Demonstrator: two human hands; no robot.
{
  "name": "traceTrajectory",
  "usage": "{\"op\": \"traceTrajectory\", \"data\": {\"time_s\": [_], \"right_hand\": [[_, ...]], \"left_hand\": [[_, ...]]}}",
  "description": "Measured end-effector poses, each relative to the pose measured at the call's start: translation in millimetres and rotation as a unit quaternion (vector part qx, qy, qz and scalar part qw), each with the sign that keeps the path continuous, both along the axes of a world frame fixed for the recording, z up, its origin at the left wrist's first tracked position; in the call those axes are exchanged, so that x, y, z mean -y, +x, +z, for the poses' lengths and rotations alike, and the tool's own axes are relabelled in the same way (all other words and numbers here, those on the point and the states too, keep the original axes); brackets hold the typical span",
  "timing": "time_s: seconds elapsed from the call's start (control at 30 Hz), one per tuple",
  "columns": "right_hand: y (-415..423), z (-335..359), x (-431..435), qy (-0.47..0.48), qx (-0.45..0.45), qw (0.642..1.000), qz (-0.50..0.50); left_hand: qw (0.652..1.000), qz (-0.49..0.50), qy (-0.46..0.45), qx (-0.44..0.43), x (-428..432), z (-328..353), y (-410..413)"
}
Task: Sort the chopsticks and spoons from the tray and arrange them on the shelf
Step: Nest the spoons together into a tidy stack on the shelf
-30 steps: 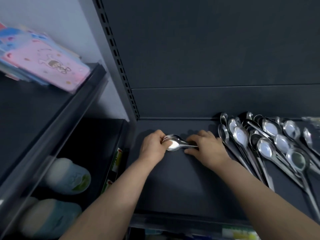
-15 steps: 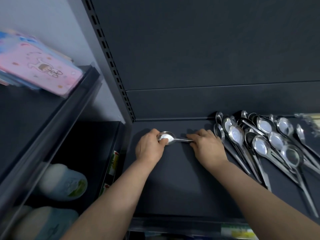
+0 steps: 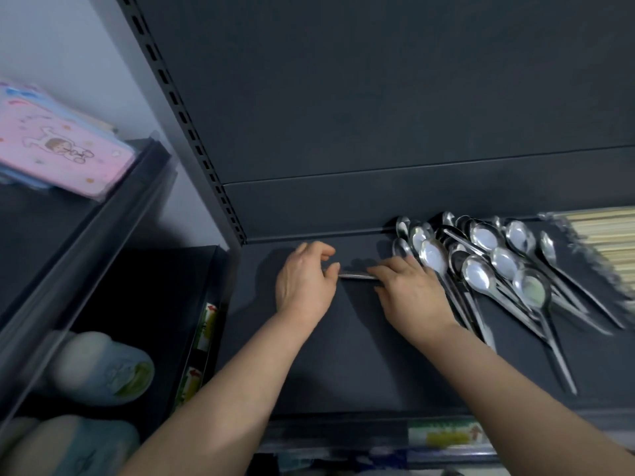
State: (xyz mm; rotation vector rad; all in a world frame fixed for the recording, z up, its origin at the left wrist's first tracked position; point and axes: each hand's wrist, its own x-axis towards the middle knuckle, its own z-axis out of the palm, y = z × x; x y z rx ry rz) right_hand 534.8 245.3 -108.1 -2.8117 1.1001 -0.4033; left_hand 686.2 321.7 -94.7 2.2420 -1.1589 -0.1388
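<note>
Presently a spoon [image 3: 357, 276] is held close to the dark shelf [image 3: 343, 365], just left of the pile of spoons [image 3: 481, 269]. Only its thin handle is seen, lying crosswise between the two hands. One end is gripped by the left hand [image 3: 304, 286], whose thumb and curled fingers are closed over it; the bowl is probably hidden under those fingers, though blur leaves that unsure. The other end is pinched by the right hand [image 3: 412, 297], its fingertips bent down onto the handle, and that hand lies just beside the nearest spoons of the pile. The pile is spread on the shelf with bowls towards the back wall and handles fanned towards the front edge. Right of the pile, a bundle of pale chopsticks [image 3: 604, 242] is laid at the back. Far left of the pile, on a neighbouring rack, a pink packet [image 3: 58, 149] is seen, with pale rounded containers [image 3: 103, 369] below it.
</note>
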Motion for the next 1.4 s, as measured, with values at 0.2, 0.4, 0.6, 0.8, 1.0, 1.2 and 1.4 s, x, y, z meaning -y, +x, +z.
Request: {"op": "traceTrajectory", "data": {"time_s": [0.2,0.4,0.6,0.8,1.0,1.2,1.4], "right_hand": [[-83,4,18,-0.04,0.026,0.998,-0.046],[-168,13,42,-0.034,0.048,0.987,-0.15],[-212,26,39,0.119,-0.127,0.952,-0.25],[-217,17,59,0.229,-0.062,0.944,-0.23],[-210,13,78,0.265,0.069,0.938,-0.214],[-200,13,84,0.276,0.138,0.932,-0.188],[-199,12,89,0.285,0.182,0.924,-0.177]], "left_hand": [[0.993,-0.104,0.021,-0.061,36,-3,-74],[0.989,-0.127,0.038,-0.067,69,-3,-143],[0.987,-0.138,0.05,-0.065,90,-4,-185],[0.99,-0.115,0.048,-0.06,95,-8,-186],[0.998,-0.015,0.048,-0.024,101,-11,-178],[0.995,0.017,0.102,-0.008,111,-5,-179],[0.996,0.029,0.049,-0.071,115,1,-180]]}}
